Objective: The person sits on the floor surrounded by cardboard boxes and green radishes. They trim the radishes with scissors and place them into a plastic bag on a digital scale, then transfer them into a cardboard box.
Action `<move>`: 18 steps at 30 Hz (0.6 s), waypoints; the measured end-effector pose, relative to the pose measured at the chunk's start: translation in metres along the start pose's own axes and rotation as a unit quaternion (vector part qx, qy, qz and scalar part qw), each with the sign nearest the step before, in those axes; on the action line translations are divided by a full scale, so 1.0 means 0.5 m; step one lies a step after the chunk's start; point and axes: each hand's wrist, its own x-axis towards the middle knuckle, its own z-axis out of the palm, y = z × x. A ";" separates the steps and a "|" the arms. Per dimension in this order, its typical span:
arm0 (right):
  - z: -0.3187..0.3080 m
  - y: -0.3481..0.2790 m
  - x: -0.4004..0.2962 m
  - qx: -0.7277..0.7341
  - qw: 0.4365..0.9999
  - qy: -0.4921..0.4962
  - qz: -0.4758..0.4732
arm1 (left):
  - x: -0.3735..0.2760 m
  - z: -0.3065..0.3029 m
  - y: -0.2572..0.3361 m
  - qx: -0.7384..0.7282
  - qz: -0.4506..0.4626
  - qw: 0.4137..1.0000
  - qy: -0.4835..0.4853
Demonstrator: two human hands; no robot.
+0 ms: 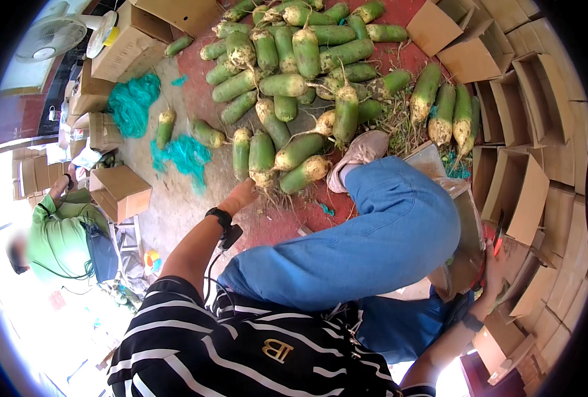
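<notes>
Green radishes with pale, soil-stained ends and thin roots lie heaped on the floor before me. My left hand (240,196) reaches in at the near edge of the heap. Its fingertips meet the lower end of one green radish (262,154), and another radish (242,151) lies just beside it. Whether the fingers close on a root there is hidden. Far to the right, low beside my leg, my right hand (494,268) holds red-handled shears (497,241), blades pointing away from me.
Open cardboard boxes (514,181) line the right side. A sheet-metal container (465,218) stands by my knee. Teal plastic bags (135,104) lie at left, near a fan (51,37). A person in green (61,228) sits at the left beside a cardboard box (120,191).
</notes>
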 end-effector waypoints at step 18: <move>0.005 0.019 -0.002 0.071 0.994 0.015 0.077 | 0.366 -0.312 0.423 0.262 0.054 0.951 0.154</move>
